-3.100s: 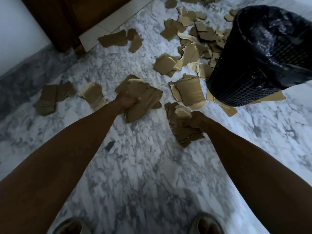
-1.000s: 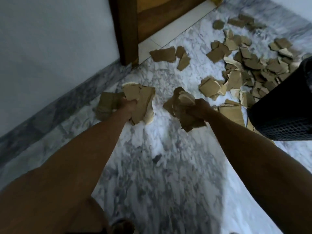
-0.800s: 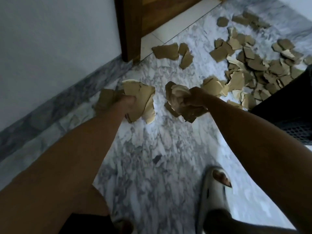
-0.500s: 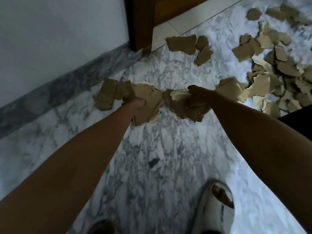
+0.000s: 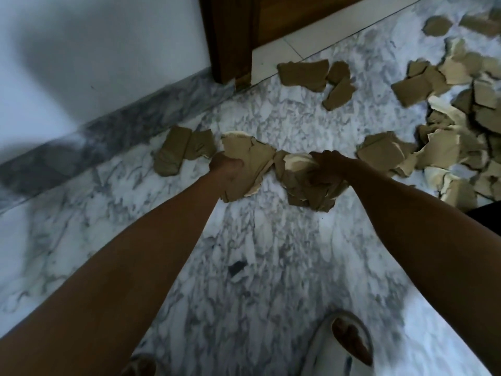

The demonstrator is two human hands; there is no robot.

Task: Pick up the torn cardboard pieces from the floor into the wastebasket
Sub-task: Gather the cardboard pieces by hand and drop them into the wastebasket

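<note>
My left hand (image 5: 226, 169) is closed around a bunch of torn brown cardboard pieces (image 5: 250, 158). My right hand (image 5: 326, 164) grips a second bunch of cardboard pieces (image 5: 303, 191), and the two bunches almost touch. Just left of my left hand, two brown pieces (image 5: 179, 153) lie on the marble floor by the skirting. Many more torn pieces (image 5: 447, 147) are scattered at the right, and a few pieces (image 5: 309, 74) lie near the door. Of the black wastebasket (image 5: 485, 217) only a dark sliver shows at the right edge.
A white wall (image 5: 95, 55) with a grey marble skirting (image 5: 81, 156) runs along the left. A dark wooden door frame (image 5: 230, 36) stands at the top. My foot in a white sandal (image 5: 344, 346) is at the bottom right. A small dark chip (image 5: 237, 267) lies on the floor.
The view has swung left, taking the wastebasket almost out of sight. Both hands, still holding their cardboard bunches, have come closer together and nearer the two pieces by the skirting.
</note>
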